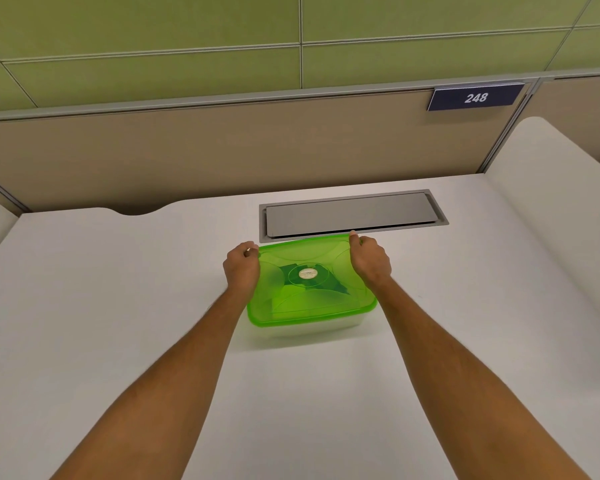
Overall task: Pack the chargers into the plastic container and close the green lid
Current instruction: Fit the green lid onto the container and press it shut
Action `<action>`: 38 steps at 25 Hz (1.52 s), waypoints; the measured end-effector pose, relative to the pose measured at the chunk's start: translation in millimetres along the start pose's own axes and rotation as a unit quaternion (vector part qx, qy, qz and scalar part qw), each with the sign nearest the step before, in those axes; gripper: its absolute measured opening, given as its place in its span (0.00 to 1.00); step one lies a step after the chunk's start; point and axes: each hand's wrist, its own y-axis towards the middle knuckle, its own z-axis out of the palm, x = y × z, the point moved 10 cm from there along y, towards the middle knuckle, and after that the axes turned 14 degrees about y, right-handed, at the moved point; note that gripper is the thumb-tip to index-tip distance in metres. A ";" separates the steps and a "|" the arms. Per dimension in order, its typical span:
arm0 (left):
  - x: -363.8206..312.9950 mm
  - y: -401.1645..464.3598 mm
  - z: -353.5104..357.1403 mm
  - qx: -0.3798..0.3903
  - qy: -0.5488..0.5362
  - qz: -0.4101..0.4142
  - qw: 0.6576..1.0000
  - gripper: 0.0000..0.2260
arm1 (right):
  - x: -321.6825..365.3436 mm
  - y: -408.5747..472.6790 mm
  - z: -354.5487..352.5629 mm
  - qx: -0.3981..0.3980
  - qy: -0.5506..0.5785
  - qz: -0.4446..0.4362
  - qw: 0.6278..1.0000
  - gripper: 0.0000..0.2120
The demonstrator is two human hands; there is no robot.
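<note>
Where the green lid [309,282] covers the clear plastic container [305,329] at the centre of the frame, dark charger shapes [329,282] show dimly through it; their number cannot be told. Left hand [241,266] is curled on the lid's far left corner, right hand [369,259] curled on the far right corner. Container stands on the white desk [118,306], just below the grey cable hatch [350,214]; placard 248 [476,97] sits upper right
</note>
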 end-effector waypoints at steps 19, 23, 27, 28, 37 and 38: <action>-25.3 -3.1 5.1 -0.023 0.161 0.124 0.979 0.15 | 5.9 33.3 7.3 0.058 0.049 0.064 0.995 0.19; -26.1 -4.0 5.2 -0.019 0.165 0.127 0.978 0.15 | 9.3 37.9 5.3 0.072 0.013 0.084 0.994 0.23; -29.2 -6.9 4.1 -0.019 0.171 0.126 0.977 0.15 | 7.8 38.4 5.3 0.067 0.001 0.073 0.995 0.23; -29.6 -6.8 3.7 -0.020 0.175 0.125 0.976 0.15 | 8.3 38.1 6.0 0.067 -0.003 0.070 0.995 0.23; -33.3 -7.9 4.5 -0.015 0.197 0.137 0.971 0.16 | 27.3 26.5 7.1 0.050 -0.152 -0.029 0.987 0.22; -34.6 -8.2 4.9 -0.015 0.203 0.140 0.969 0.16 | 33.2 26.1 7.9 0.048 -0.187 -0.054 0.980 0.22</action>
